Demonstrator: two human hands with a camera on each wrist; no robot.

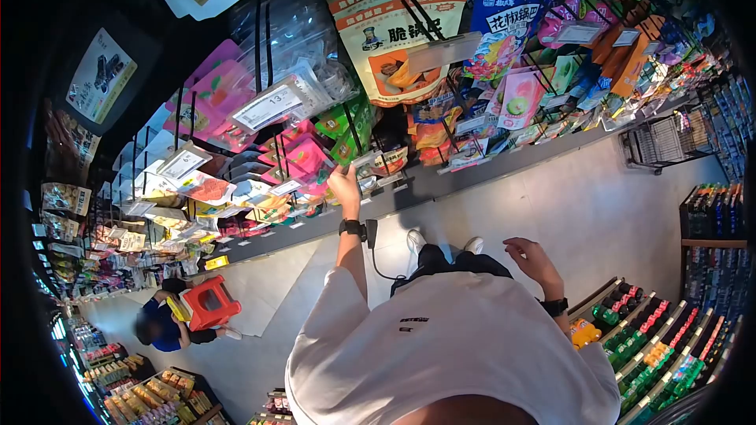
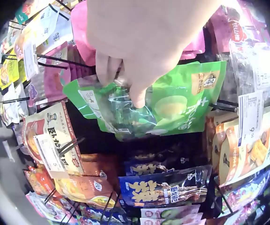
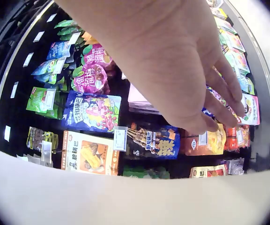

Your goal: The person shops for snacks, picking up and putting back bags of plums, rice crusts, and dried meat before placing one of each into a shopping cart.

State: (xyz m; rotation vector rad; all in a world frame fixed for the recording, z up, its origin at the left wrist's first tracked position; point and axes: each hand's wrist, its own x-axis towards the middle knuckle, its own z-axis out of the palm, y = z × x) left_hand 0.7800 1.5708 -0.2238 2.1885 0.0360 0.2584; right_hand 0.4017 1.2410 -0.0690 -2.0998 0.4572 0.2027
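Observation:
In the left wrist view my left hand (image 2: 149,42) reaches down over a green snack bag (image 2: 186,96) with a clear window. Its thumb and curled fingers pinch the bag near the upper middle. The head view has the left hand (image 1: 344,186) at the shelf front, just below green bags (image 1: 346,130). My right hand (image 1: 535,260) hangs beside the body with loosely bent fingers, holding nothing. Seen from the right wrist, that hand (image 3: 181,70) overlaps the shelf display in the background.
Hanging snack bags crowd the rack, among them cream rice-crust bags (image 1: 402,47) and a blue bag (image 1: 504,27). Price tags (image 1: 268,106) jut out on hooks. A person (image 1: 163,330) stands by a red stool (image 1: 211,303). Bottle shelves (image 1: 630,346) are behind me, a wire cart (image 1: 665,142) at right.

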